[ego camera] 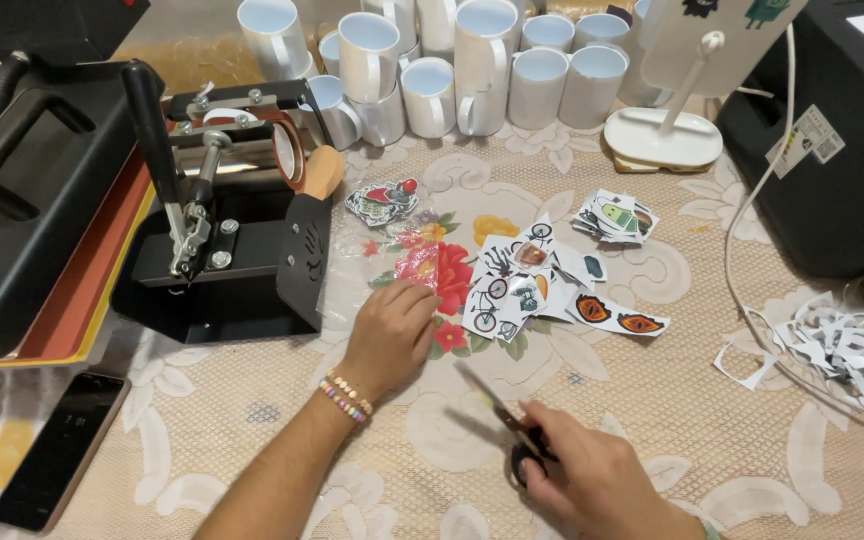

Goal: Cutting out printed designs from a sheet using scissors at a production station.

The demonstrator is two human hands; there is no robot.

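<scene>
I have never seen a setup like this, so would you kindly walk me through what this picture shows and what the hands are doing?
This one picture comes from a camera worn on a person's head, looking down at their own two bare hands over a table covered with a lace-patterned cloth. The left hand, with beaded bracelets at the wrist, rests its fingers on the cloth beside a pile of cut-out printed pictures. The right hand holds a pair of scissors, blades pointing up and left. At the left stands a black mug press with a lever handle, beside a larger flat press. Along the back are many plain white mugs. A dark phone lies at the lower left, a small white stand mirror at the back right, and paper trimmings on the right.
</scene>
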